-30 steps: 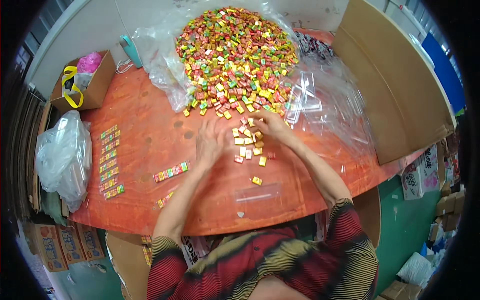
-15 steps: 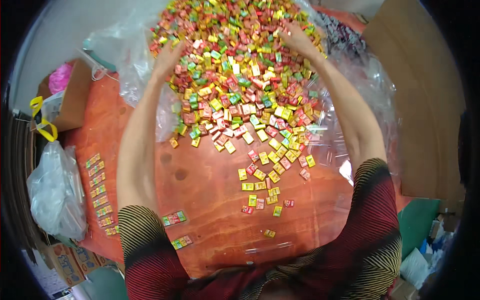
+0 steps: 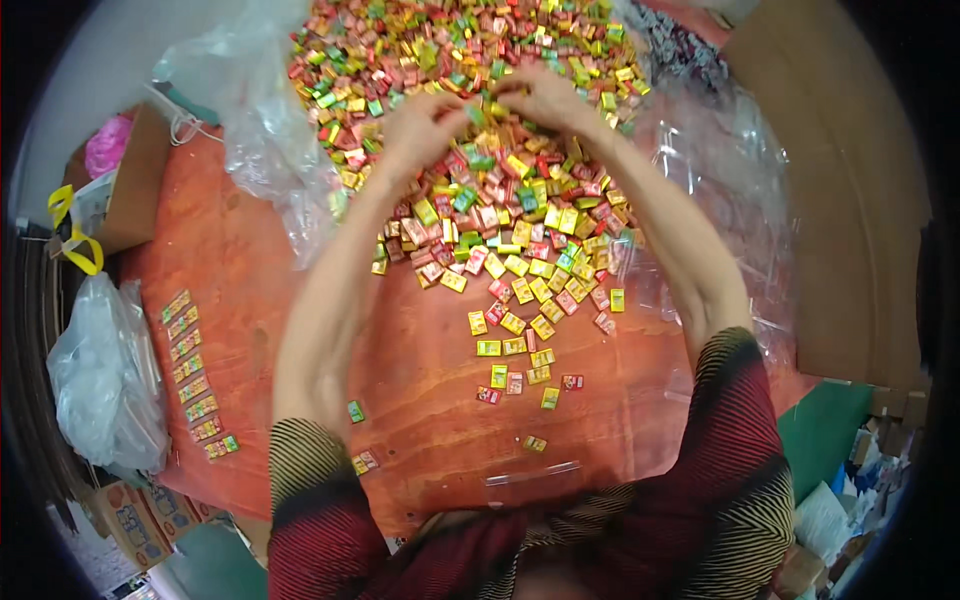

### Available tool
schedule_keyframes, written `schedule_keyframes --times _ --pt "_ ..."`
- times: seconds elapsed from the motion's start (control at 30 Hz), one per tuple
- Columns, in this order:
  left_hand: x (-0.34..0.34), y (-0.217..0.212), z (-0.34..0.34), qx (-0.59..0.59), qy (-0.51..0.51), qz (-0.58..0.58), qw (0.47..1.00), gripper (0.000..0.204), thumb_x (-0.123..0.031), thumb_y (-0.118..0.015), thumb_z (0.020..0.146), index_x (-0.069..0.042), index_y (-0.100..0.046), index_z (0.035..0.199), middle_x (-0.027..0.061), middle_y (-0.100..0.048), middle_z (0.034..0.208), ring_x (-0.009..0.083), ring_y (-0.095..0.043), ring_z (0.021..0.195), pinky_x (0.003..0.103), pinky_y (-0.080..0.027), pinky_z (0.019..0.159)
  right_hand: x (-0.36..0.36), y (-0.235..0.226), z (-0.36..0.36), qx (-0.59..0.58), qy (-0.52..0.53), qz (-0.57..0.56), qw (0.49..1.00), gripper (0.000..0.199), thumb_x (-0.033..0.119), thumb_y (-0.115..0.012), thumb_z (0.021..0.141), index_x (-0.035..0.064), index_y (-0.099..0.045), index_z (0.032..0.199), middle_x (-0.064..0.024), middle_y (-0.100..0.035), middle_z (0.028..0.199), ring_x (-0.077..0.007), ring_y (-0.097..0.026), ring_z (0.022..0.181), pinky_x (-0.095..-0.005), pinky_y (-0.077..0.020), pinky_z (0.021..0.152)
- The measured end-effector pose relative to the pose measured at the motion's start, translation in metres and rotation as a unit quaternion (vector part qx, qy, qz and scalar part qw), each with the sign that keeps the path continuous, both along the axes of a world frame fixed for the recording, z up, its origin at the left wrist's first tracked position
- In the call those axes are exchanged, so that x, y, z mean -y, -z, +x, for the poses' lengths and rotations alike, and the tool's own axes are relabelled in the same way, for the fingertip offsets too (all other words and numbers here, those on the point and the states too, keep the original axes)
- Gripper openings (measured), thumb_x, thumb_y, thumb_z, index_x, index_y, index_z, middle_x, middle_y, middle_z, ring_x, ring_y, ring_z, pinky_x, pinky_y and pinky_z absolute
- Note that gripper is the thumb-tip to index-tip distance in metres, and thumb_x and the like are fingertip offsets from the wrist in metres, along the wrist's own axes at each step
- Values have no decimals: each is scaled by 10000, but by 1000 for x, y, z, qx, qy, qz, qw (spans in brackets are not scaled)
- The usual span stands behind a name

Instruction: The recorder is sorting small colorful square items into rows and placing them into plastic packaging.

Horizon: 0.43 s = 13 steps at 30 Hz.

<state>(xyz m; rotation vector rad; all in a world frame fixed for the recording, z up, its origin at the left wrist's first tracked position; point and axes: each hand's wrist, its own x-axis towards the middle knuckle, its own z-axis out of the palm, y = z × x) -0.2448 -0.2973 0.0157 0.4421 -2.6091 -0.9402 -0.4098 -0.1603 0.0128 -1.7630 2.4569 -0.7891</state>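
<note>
A large heap of small flat boxes (image 3: 500,185) in red, yellow, green and orange covers the far part of the red table. Over the middle of this heap, my left hand (image 3: 425,127) has its thumb and fingers pinched together, with a blurred small green box (image 3: 474,113) at the tips. Just to the right, my right hand (image 3: 548,97) is curled with its fingertips bent towards the left hand; whatever it grips is too small to make out. Loose boxes (image 3: 541,357) spread from the heap towards me.
Short rows of boxes (image 3: 193,376) line the table's left side. A few more boxes (image 3: 364,462) lie by my left sleeve. Clear plastic trays (image 3: 715,190) are stacked at right beside tall cardboard (image 3: 840,200). Plastic bags (image 3: 105,380) and an open carton (image 3: 140,185) stand at left.
Both hands have come inward from the two sides of the heap and now meet near its middle, fingers drawn together. Some boxes at the heap's near left edge have shifted.
</note>
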Motion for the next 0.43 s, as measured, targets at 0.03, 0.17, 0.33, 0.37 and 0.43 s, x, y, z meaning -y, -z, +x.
schedule_keyframes --times 0.03,0.17,0.33,0.37,0.43 --pt "-19 -2 1 -36 23 -32 999 283 -341 -595 748 -144 -655 941 72 -639 886 236 -604 809 353 -466 717 -8 0 1 39 -64 -20 997 278 346 -567 748 200 -657 966 -51 -638 915 -247 -601 817 -353 -478 739" --pt "-72 -5 26 -59 -21 -184 981 265 -263 -598 745 -91 -602 947 95 -585 933 292 -521 922 403 -414 790 -45 15 43 -24 -46 -94 994 190 257 -552 756 161 -660 880 -60 -600 932 -258 -567 889 -401 -476 687" --pt "-105 10 70 -62 -47 -230 970 322 -177 -598 765 -51 -507 1048 96 -513 1096 317 -472 1004 435 -382 815 -79 2 115 -211 0 -41 977 275 229 -582 757 199 -593 1030 -19 -545 1077 -267 -459 1077 -518 -279 933" --pt "-115 9 79 -53 -68 -288 954 330 -171 -597 765 -43 -500 1053 105 -488 1136 324 -458 1025 450 -379 816 -84 6 120 -201 -7 -27 979 293 230 -577 763 207 -579 1055 -17 -535 1085 -284 -436 1104 -530 -288 917" --pt "-120 5 87 31 -64 -282 957 358 -180 -599 766 -41 -495 1080 122 -384 1267 357 -410 1085 490 -370 831 -96 16 127 -183 -5 -18 983 354 231 -583 757 223 -551 1109 -16 -520 1114 -304 -400 1150 -544 -279 922"
